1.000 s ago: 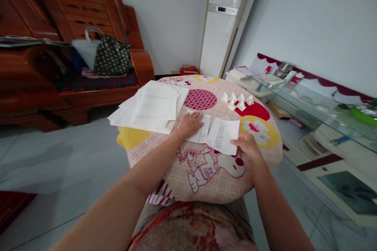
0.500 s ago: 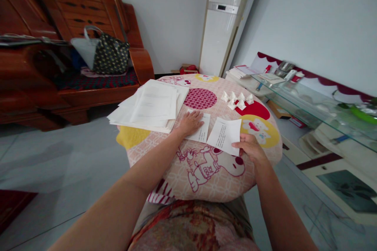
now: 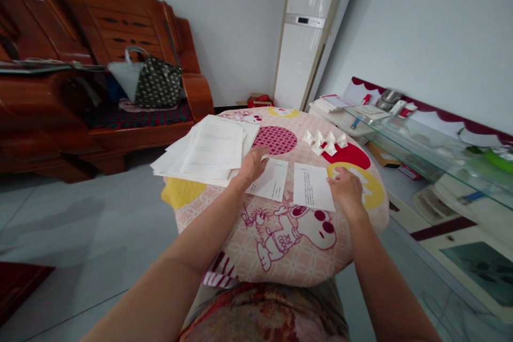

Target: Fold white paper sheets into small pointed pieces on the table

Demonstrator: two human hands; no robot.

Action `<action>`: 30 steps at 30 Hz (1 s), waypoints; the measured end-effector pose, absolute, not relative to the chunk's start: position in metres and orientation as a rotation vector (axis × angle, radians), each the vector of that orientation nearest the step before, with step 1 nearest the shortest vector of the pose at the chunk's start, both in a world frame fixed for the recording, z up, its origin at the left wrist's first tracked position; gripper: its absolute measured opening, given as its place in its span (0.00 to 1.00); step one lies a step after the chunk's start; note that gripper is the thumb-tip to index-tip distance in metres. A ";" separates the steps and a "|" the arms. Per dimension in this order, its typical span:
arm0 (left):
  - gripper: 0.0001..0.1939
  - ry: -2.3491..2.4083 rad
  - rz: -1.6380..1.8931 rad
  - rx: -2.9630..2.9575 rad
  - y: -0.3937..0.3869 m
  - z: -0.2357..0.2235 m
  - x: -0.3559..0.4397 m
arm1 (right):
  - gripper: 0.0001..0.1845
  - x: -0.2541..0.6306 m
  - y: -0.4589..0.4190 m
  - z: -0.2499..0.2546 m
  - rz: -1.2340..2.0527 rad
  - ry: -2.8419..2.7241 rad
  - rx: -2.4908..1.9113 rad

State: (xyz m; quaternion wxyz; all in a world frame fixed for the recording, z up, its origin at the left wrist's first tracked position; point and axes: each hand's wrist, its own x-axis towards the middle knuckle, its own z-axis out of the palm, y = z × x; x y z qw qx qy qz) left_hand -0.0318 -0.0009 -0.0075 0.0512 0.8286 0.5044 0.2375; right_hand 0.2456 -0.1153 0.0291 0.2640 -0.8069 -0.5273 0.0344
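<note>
Two small printed paper sheets lie side by side on the cloth-covered table. My left hand (image 3: pixel 255 164) is at the upper left edge of the left sheet (image 3: pixel 271 180), its fingers loosely stretched and slightly apart. At the right edge of the right sheet (image 3: pixel 311 187), my right hand (image 3: pixel 347 190) has its fingers bent, thumb and fingertips on the paper's margin. A narrow strip of tablecloth (image 3: pixel 288 256) shows between the sheets. Beyond them stand several small folded white paper pieces (image 3: pixel 324 141) in a cluster.
A stack of larger white papers (image 3: pixel 212 144) covers the table's left part. To the right, a glass-topped cabinet (image 3: pixel 433 144) holds papers and small items. A wooden sofa (image 3: pixel 120 26) with a dotted bag (image 3: pixel 158 83) stands at the back left.
The right sheet has turned straighter and now lies flatter beside the left one. My left hand has lifted off the left sheet's middle and shifted to its upper left edge.
</note>
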 end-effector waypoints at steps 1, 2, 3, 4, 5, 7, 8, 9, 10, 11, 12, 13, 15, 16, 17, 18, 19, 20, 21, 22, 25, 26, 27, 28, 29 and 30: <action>0.22 1.604 0.746 2.511 -0.001 -0.004 -0.037 | 0.21 0.238 -0.110 0.030 0.146 -1.482 -2.117; 0.23 1.686 0.753 2.498 -0.001 -0.001 -0.042 | 0.21 0.228 -0.105 0.029 0.279 -1.525 -2.039; 0.24 1.782 0.745 2.472 -0.001 0.001 -0.047 | 0.20 0.217 -0.100 0.027 0.455 -1.547 -1.962; 0.25 1.883 0.724 2.435 -0.002 0.003 -0.052 | 0.20 0.205 -0.094 0.025 0.629 -1.556 -1.900; 0.27 1.977 0.687 2.390 -0.003 0.004 -0.058 | 0.20 0.194 -0.089 0.023 0.729 -1.548 -1.889; 0.28 2.112 0.589 2.300 -0.004 0.004 -0.068 | 0.19 0.174 -0.078 0.018 0.755 -1.609 -1.906; 0.27 2.144 0.546 2.266 -0.004 0.003 -0.073 | 0.18 0.166 -0.073 0.015 0.736 -1.610 -1.914; 0.26 2.155 0.513 2.246 -0.004 0.002 -0.077 | 0.18 0.160 -0.068 0.013 0.729 -1.599 -1.914; 0.24 2.156 0.498 2.239 -0.003 0.001 -0.081 | 0.17 0.156 -0.063 0.012 0.737 -1.578 -1.918; 0.23 2.151 0.491 2.235 -0.002 0.001 -0.084 | 0.17 0.152 -0.059 0.010 0.757 -1.545 -1.921; 0.21 2.146 0.492 2.233 -0.001 0.000 -0.087 | 0.16 0.150 -0.056 0.009 0.789 -1.508 -1.922; 0.20 2.145 0.501 2.229 0.000 -0.001 -0.089 | 0.16 0.148 -0.053 0.008 0.825 -1.467 -1.920; 0.19 2.145 0.523 2.213 0.002 -0.001 -0.091 | 0.16 0.144 -0.049 0.007 0.897 -1.378 -1.891; 0.19 2.142 0.534 2.207 0.003 -0.001 -0.092 | 0.16 0.142 -0.048 0.006 0.933 -1.328 -1.861; 0.19 2.138 0.540 2.202 0.004 -0.001 -0.092 | 0.16 0.139 -0.048 0.006 0.966 -1.269 -1.826; 0.19 2.138 0.538 2.191 0.005 0.000 -0.092 | 0.16 0.136 -0.048 0.006 0.995 -1.202 -1.786; 0.19 2.142 0.531 2.173 0.006 0.000 -0.092 | 0.16 0.132 -0.049 0.005 1.027 -1.134 -1.741; 0.20 2.150 0.524 2.150 0.006 0.001 -0.092 | 0.16 0.127 -0.050 0.005 1.059 -1.067 -1.694; 0.20 2.162 0.523 2.126 0.006 0.001 -0.092 | 0.17 0.123 -0.052 0.005 1.092 -1.007 -1.647; 0.20 2.176 0.525 2.105 0.007 0.002 -0.092 | 0.19 0.119 -0.054 0.004 1.120 -0.960 -1.603; 0.21 2.202 0.534 2.070 0.006 0.003 -0.092 | 0.27 0.110 -0.058 0.001 1.146 -0.940 -1.546; 0.21 2.204 0.529 2.059 0.006 0.004 -0.092 | 0.30 0.110 -0.058 0.000 1.133 -0.967 -1.554; 0.22 2.203 0.522 2.048 0.006 0.005 -0.092 | 0.31 0.112 -0.057 -0.001 1.110 -0.996 -1.566; 0.22 2.202 0.518 2.036 0.006 0.005 -0.092 | 0.31 0.115 -0.054 -0.001 1.081 -1.022 -1.576; 0.23 2.198 0.522 2.028 0.006 0.006 -0.092 | 0.31 0.119 -0.051 0.000 1.042 -1.031 -1.573; 0.24 2.199 0.529 2.019 0.006 0.007 -0.092 | 0.30 0.124 -0.047 0.001 0.997 -1.014 -1.559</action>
